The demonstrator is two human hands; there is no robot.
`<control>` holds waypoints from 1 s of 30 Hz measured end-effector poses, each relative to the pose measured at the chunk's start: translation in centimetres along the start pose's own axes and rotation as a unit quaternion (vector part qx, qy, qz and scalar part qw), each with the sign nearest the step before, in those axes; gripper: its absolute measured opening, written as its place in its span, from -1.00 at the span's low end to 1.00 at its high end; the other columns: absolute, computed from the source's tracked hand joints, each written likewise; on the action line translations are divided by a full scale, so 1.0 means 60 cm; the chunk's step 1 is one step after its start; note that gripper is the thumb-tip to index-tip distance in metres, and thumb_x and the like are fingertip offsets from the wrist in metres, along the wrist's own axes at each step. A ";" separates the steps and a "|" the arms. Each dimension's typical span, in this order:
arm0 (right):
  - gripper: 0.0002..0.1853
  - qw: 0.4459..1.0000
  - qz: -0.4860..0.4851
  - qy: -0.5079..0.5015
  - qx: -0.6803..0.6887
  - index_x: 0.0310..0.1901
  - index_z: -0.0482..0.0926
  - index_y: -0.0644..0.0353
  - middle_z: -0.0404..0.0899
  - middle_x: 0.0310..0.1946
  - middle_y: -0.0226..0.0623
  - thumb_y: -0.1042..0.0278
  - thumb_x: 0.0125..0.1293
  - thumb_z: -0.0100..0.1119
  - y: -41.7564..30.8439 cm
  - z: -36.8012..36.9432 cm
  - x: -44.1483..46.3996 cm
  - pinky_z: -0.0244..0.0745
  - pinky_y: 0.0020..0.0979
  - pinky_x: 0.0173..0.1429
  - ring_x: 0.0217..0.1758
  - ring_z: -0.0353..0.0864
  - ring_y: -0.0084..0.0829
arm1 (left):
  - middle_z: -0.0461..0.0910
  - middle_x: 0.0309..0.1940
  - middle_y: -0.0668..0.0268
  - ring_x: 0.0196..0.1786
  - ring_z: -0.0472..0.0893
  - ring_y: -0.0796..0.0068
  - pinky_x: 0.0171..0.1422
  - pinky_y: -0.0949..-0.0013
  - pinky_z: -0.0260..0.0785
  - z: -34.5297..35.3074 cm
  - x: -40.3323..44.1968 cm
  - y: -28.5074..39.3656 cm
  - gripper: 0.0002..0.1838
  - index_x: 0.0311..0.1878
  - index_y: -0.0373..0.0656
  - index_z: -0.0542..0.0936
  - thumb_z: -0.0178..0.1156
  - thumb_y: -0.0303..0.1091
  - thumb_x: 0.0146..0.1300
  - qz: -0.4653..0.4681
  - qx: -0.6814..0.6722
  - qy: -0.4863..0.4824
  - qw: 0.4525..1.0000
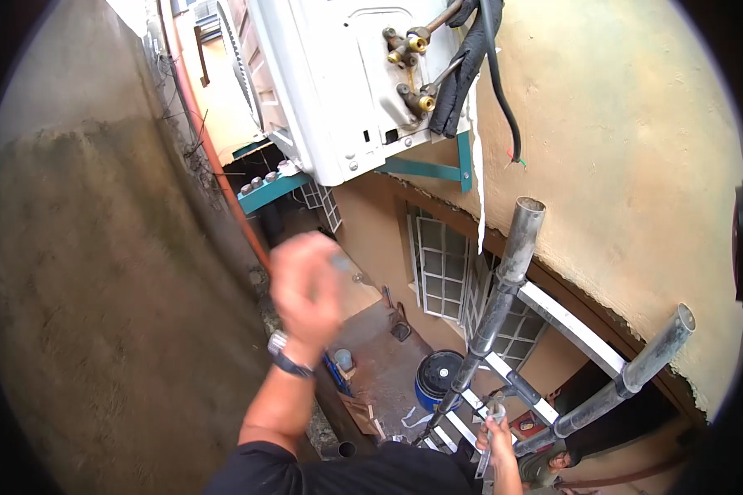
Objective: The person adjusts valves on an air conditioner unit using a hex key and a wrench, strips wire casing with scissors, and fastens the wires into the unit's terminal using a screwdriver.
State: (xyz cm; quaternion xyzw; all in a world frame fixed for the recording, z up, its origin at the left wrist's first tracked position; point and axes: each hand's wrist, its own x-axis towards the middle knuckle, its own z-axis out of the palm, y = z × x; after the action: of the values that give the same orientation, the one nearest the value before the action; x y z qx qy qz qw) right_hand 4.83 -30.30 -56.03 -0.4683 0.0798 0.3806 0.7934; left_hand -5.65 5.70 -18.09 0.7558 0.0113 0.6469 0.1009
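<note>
My left hand (305,285), wearing a wristwatch (285,351), is raised below the air conditioner outdoor unit (330,91). It is smeared by motion, its fingers curled; a small greyish patch shows at the fingertips, too blurred to name. Low in the view, my right hand (497,437) is closed around a metal wrench (483,464), beside the ladder (494,318). On the unit's side are brass service valves (421,102), with copper pipes and black-wrapped insulation (462,78) next to them. A black cable (504,99) with bare coloured wire ends hangs to the right.
Teal brackets (429,169) carry the unit on the beige wall (611,140). A grey wall (82,272) rises close on the left. Far below are a blue drum (439,375), a small bucket (343,360) and a person (545,469). Barred windows (442,264) line the building.
</note>
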 end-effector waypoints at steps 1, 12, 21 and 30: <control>-0.75 0.999 0.032 -0.008 0.019 0.10 0.34 -0.08 0.34 -0.42 -0.39 0.32 0.54 0.18 0.006 -0.024 -0.007 0.10 -0.47 -0.58 -0.59 0.23 -0.57 | 0.68 0.07 0.06 0.16 0.62 0.01 0.33 0.08 0.46 -0.030 0.053 -0.025 -0.71 0.08 -0.27 0.67 0.20 -0.62 0.30 0.042 0.069 0.078 0.994; -0.69 0.983 0.109 -0.125 -0.078 0.17 0.38 0.07 0.34 -0.40 -0.35 0.40 0.50 0.23 -0.060 0.051 -0.040 0.13 -0.47 -0.55 -0.60 0.25 -0.56 | 0.51 0.41 0.01 0.48 0.49 0.07 0.58 0.17 0.30 -0.102 0.162 -0.176 -0.48 0.51 -0.29 0.42 0.12 -0.22 0.64 -0.077 0.043 -0.164 0.982; -0.48 0.765 -0.266 -0.212 -0.547 0.34 0.27 0.11 0.69 -0.20 -0.01 0.20 0.51 0.27 -0.115 0.354 -0.001 0.61 -0.04 -0.14 -0.18 0.77 -0.03 | 0.27 0.53 0.08 0.59 0.32 0.16 0.60 0.05 0.29 -0.017 -0.314 0.032 -0.11 0.69 -0.05 0.07 0.31 -0.05 0.47 -0.429 -0.276 -0.151 0.847; -0.40 0.477 -0.222 -0.294 -0.798 0.44 0.18 0.25 0.56 0.15 0.44 0.37 0.44 0.11 -0.005 0.547 0.036 0.59 0.27 0.17 0.20 0.66 0.34 | 0.63 0.09 0.17 0.26 0.61 0.05 0.49 -0.07 0.41 0.025 -0.486 0.017 -0.42 0.21 -0.02 0.51 0.00 0.32 0.57 -0.652 -0.610 0.152 0.424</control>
State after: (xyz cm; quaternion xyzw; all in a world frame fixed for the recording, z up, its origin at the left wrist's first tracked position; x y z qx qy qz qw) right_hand -1.01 -2.89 -38.88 -0.7624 -0.6026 0.2069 0.1128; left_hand -9.05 0.20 -46.57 0.1538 0.1183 0.3303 0.9237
